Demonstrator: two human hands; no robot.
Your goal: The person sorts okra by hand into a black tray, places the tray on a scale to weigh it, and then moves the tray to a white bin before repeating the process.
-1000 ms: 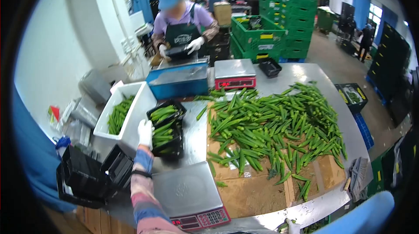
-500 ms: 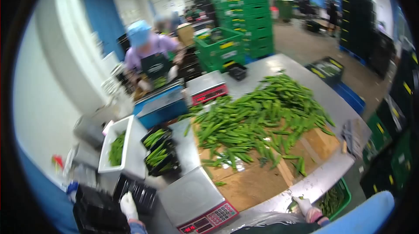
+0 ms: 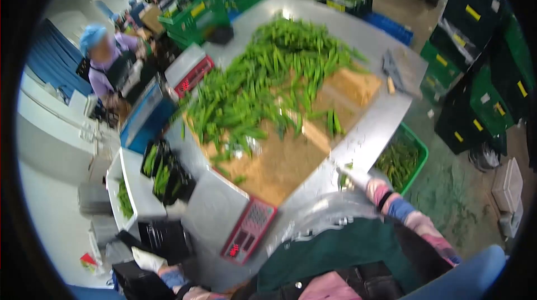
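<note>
My left hand [image 3: 148,259], in a white glove, is at the lower left among black plastic trays [image 3: 136,281]. Its fingers are blurred against a dark tray edge, and I cannot tell what it grips. Another black tray [image 3: 165,239] lies just beyond it. My right hand [image 3: 356,178], also gloved and smeared by motion, is over the metal table's near edge. Small green bits lie right at its fingertips. Ahead, a large heap of long green pods [image 3: 268,70] covers cardboard [image 3: 279,165]. A scale with a red panel [image 3: 250,230] stands between my hands.
Filled black trays [image 3: 168,179] and a white bin [image 3: 148,191] stand at left. Below the table's right edge is a green crate [image 3: 423,157] of pods. A second scale [image 3: 193,76] sits farther back, near a co-worker [image 3: 112,59]. Dark crates [image 3: 464,93] are stacked at right.
The view has swung right and down, bringing my apron and right sleeve into sight. My left hand stays by the black trays, and my right hand stays at the table's near edge.
</note>
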